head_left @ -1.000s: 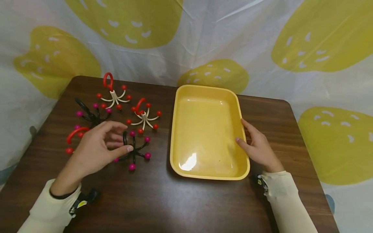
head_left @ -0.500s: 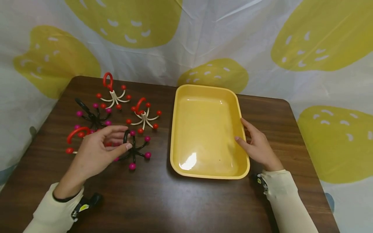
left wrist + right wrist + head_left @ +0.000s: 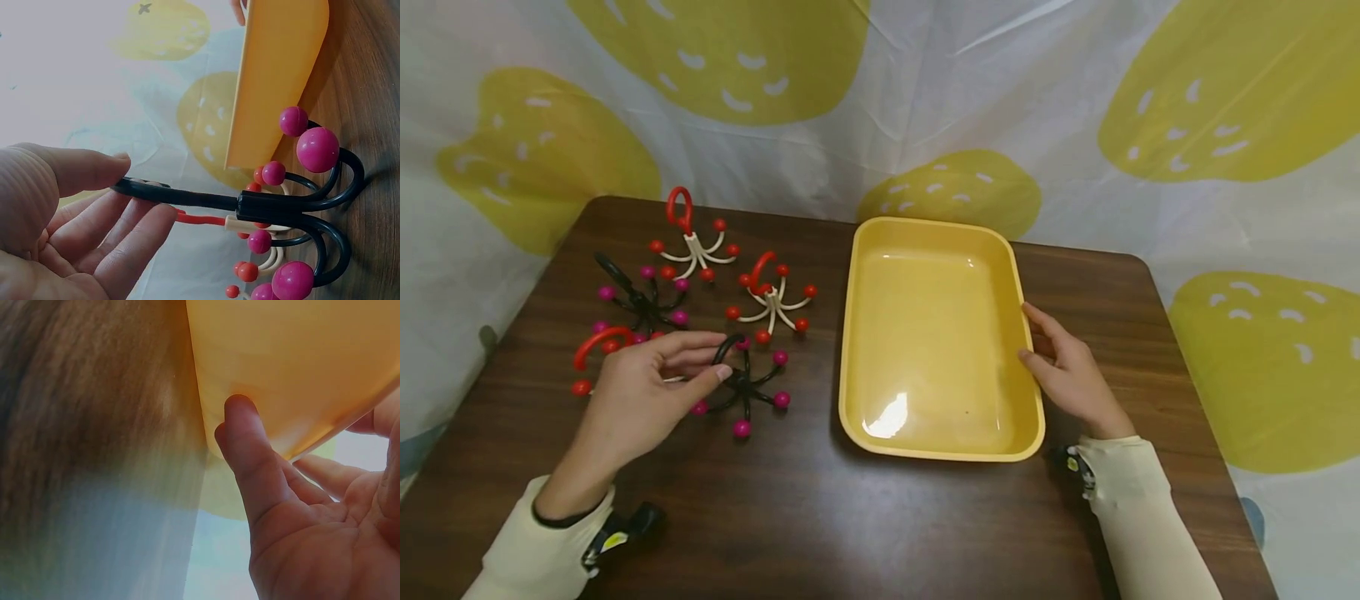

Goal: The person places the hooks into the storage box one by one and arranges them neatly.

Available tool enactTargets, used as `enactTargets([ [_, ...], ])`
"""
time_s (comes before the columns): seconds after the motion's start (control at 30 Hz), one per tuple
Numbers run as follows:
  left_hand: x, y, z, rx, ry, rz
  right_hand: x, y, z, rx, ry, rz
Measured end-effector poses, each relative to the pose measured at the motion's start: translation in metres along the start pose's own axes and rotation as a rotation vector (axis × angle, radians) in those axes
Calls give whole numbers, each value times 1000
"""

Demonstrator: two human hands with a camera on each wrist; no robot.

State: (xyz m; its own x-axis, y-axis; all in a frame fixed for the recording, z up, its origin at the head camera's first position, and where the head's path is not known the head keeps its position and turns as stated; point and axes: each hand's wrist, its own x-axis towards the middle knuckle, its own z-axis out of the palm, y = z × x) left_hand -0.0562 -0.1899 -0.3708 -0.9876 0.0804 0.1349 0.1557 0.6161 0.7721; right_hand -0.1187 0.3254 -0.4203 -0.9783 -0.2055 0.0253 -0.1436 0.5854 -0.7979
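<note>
My left hand [image 3: 643,392] pinches the upright loop of a black multi-arm hook [image 3: 743,387] with magenta ball tips. In the left wrist view, thumb and fingertips meet at the top of the black hook's loop [image 3: 187,195], and its curved arms stand on the table. Behind and left are another black hook [image 3: 642,304], two cream hooks with red loops and balls [image 3: 771,304] [image 3: 692,250], and a red-looped hook [image 3: 602,337] partly hidden by my hand. My right hand [image 3: 1078,379] holds the right rim of a yellow tray [image 3: 846,350], fingers against its outer wall.
The dark wooden table [image 3: 880,533] ends at a white curtain [image 3: 820,167] with yellow fruit prints, close behind the tray and hooks. The tray stands right of the hooks, with bare table between.
My left fingers have closed in around the black hook's loop, which tilts slightly left. My right thumb has drawn back a little toward the tray's rim. The other hooks stay put.
</note>
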Motion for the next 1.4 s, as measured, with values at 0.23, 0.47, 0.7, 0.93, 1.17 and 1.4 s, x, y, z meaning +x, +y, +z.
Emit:
enactTargets([
  [0.23,0,1,1,32,33,29,1,-1,-2,23,-5,18],
  [0.47,2,3,1,102,56,54,1,0,-1,40,-6,20],
  [0.7,5,7,-1,112,60,93,1,1,-1,42,-7,15],
  [0.93,11,16,-3,83,65,143,3,1,-4,49,-9,16],
  [1.17,19,27,-8,43,74,187,6,3,-5,47,-17,13],
  [1.4,22,37,-11,70,85,200,4,6,-5,15,-21,19],
])
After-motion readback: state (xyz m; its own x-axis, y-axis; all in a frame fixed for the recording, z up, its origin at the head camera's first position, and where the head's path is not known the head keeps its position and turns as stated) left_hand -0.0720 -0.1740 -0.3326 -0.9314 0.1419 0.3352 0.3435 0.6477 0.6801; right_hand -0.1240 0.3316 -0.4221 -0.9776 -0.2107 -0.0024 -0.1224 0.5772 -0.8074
